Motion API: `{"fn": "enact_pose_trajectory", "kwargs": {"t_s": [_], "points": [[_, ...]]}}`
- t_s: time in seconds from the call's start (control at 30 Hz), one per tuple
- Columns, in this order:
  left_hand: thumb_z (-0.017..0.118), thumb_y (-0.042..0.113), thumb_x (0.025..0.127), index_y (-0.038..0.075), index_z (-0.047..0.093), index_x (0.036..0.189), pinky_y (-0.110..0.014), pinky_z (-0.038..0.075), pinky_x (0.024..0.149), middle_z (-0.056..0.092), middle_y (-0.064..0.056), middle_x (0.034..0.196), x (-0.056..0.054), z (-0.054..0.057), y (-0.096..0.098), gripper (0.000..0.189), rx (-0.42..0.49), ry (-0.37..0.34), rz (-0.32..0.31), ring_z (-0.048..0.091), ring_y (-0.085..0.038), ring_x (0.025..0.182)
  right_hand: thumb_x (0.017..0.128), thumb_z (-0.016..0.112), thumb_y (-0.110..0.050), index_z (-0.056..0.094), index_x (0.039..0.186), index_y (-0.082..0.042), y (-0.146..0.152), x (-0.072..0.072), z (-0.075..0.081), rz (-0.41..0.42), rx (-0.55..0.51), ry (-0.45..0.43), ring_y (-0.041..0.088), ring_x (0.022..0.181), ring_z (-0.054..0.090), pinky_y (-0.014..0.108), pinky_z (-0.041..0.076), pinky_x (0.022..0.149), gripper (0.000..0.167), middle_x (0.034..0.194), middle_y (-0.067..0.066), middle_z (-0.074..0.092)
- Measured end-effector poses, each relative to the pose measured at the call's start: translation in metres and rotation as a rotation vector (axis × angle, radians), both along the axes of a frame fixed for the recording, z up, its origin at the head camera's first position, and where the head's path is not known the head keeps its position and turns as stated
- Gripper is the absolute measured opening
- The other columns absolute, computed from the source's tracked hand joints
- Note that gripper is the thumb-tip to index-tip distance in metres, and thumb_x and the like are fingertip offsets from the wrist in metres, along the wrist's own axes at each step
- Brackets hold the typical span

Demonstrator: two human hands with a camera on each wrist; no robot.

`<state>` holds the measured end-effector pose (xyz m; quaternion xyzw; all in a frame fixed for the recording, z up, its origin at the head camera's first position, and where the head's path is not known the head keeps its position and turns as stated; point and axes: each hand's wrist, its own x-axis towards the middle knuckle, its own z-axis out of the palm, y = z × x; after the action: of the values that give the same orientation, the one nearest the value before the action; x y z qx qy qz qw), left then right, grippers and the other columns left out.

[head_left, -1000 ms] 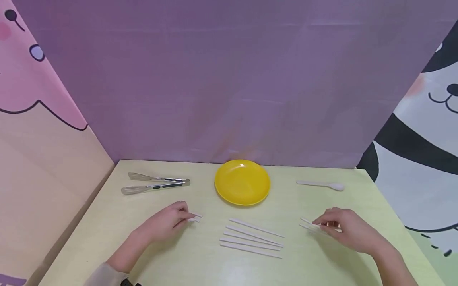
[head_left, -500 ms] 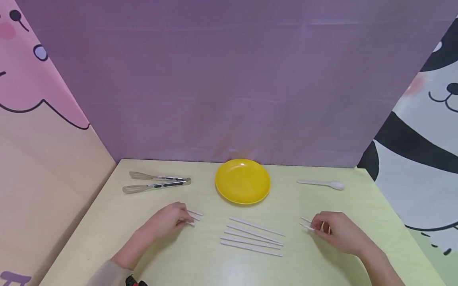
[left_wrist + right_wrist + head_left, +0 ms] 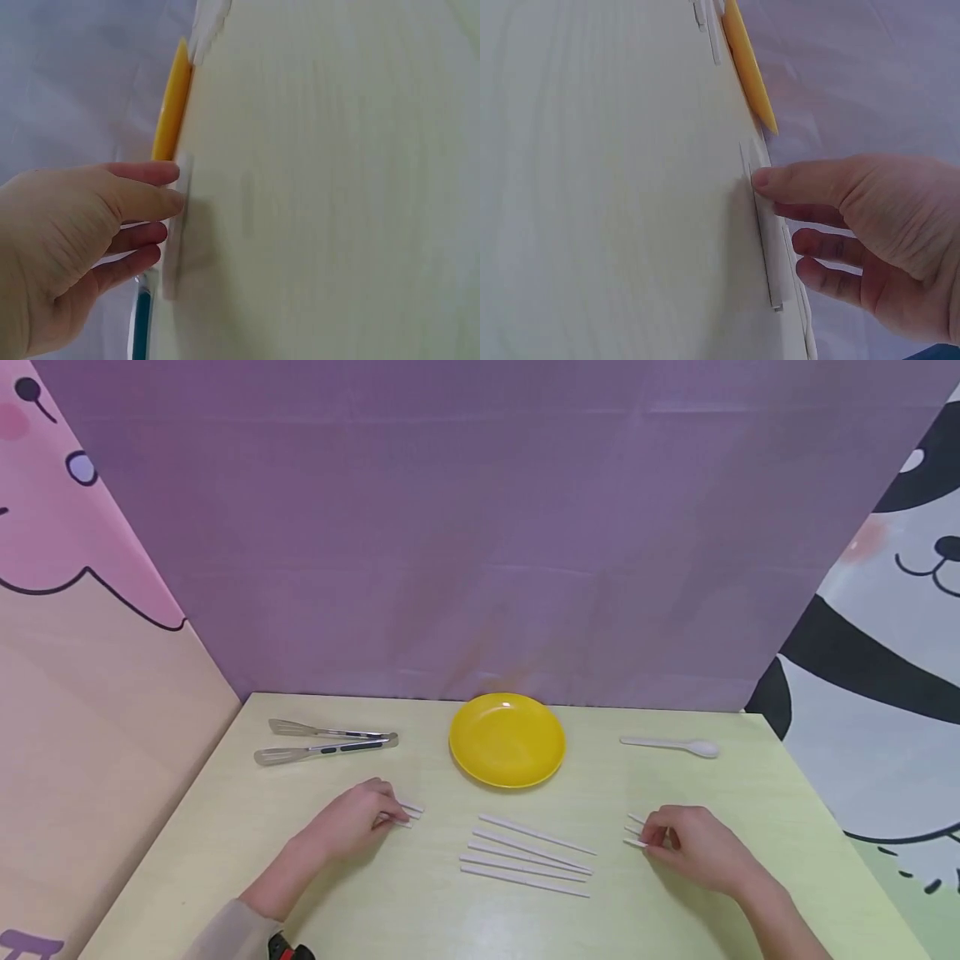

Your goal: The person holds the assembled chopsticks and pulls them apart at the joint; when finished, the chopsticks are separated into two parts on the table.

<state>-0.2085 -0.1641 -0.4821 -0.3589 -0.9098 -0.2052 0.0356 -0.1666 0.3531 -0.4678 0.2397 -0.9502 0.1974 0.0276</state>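
My left hand (image 3: 360,817) is low over the left part of the table, pinching a white chopstick (image 3: 171,274) between thumb and index finger. Ends of more white chopsticks (image 3: 412,807) stick out beside its fingertips; their other ends are hidden by the hand. On the right, my right hand (image 3: 693,845) pinches another white chopstick (image 3: 633,843) at the table surface, thumb on its near side. Tips of two others (image 3: 636,818) show just behind it. Between the hands, several white chopsticks (image 3: 525,882) lie roughly side by side, slanting slightly.
A yellow plate (image 3: 507,741) stands at the back middle of the table. Metal tongs (image 3: 326,749) lie spread at the back left, and a white spoon (image 3: 671,744) at the back right. A purple cloth (image 3: 487,527) rises behind the table edge.
The left hand has shifted its chopstick slightly back toward the ones beside it. My right hand has moved left, and a third chopstick tip now shows there. The middle chopsticks stay put.
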Motion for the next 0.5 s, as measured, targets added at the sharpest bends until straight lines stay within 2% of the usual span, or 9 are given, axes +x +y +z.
{"fn": "enact_pose_trajectory", "kwargs": {"t_s": [0.1,0.2,0.37,0.5], "points": [[0.081,0.002,0.09,0.015,0.085,0.101,-0.027,0.057,0.083,0.071,0.006,0.092,0.0,0.006,0.008,0.017,-0.014,0.006,-0.028,0.062,-0.01,0.089,0.086,0.086,-0.014,0.072,0.085,-0.029,-0.003,-0.003,0.002,0.003,0.003,-0.007,-0.008,0.069,0.048,0.021,0.046,0.063,0.021,0.077,-0.023,0.059],[0.082,0.005,0.091,0.014,0.084,0.105,-0.028,0.057,0.085,0.072,0.005,0.095,0.0,0.017,0.023,0.017,-0.022,0.013,-0.065,0.063,-0.011,0.091,0.089,0.085,-0.016,0.072,0.086,-0.029,-0.01,-0.006,0.009,0.018,-0.015,-0.017,-0.008,0.069,0.049,0.021,0.046,0.063,0.018,0.076,-0.023,0.06],[0.081,0.011,0.094,0.014,0.084,0.106,-0.026,0.057,0.084,0.073,0.004,0.096,-0.002,0.035,0.058,0.013,-0.023,-0.012,-0.102,0.064,-0.014,0.091,0.093,0.08,-0.013,0.073,0.09,-0.026,-0.029,-0.014,0.018,0.126,-0.095,-0.088,-0.006,0.067,0.049,0.02,0.047,0.062,0.015,0.077,-0.021,0.061],[0.078,0.014,0.096,0.016,0.083,0.107,-0.026,0.057,0.089,0.075,0.005,0.1,-0.003,0.041,0.089,0.012,-0.031,-0.017,-0.147,0.065,-0.012,0.094,0.095,0.078,-0.009,0.074,0.092,-0.023,-0.049,-0.019,0.017,0.197,-0.124,-0.112,-0.006,0.067,0.05,0.02,0.048,0.063,0.014,0.078,-0.02,0.062]]}}
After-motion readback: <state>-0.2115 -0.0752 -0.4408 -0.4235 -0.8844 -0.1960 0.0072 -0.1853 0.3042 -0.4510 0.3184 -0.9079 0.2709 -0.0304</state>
